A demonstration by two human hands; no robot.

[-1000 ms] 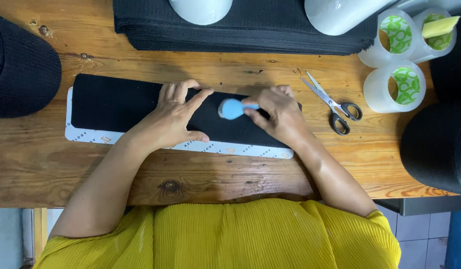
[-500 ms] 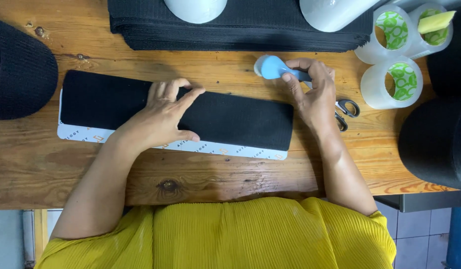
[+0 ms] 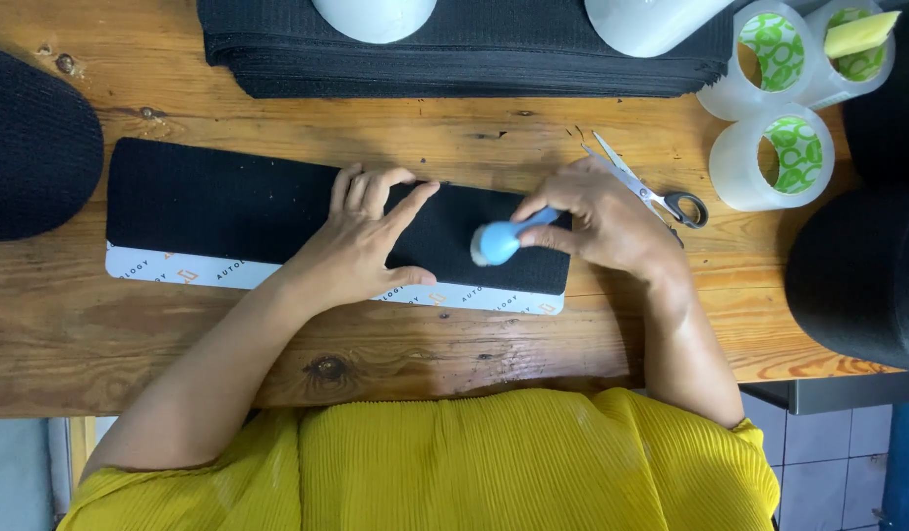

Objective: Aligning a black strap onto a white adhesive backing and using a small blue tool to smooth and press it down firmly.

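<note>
1. I see the left hand [image 3: 361, 241] lying flat and relaxed, palm down, on the black fabric strip [image 3: 218, 202], fingers spread and pointing toward the far edge of the wooden table [image 3: 454, 339]. It presses on the strip and grips nothing.
2. The right hand [image 3: 607, 216] is closed around a small blue tool [image 3: 500, 240]; its round blue head sticks out to the left of the fingers and sits over the strip's right part.
3. The strip runs left to right across the table, and the two hands rest on its right half, the blue head lying between them, just beside the left thumb.
4. Under the strip's near edge I see a white backing sheet [image 3: 228, 275] peeking out as a thin band with some printing on it.
5. A pair of scissors [image 3: 651, 187] lies just behind the right hand, its dark handles pointing right; I cannot tell whether the hand touches the blades.
6. Three rolls of clear tape [image 3: 774, 157] stand at the far right, well apart from the strip.
7. A stack of black fabric [image 3: 474, 59] lies along the far edge, with two white rounded objects [image 3: 376, 15] on it.
8. A dark cap-like shape [image 3: 31, 147] sits at the left edge, near the strip's left end.
</note>
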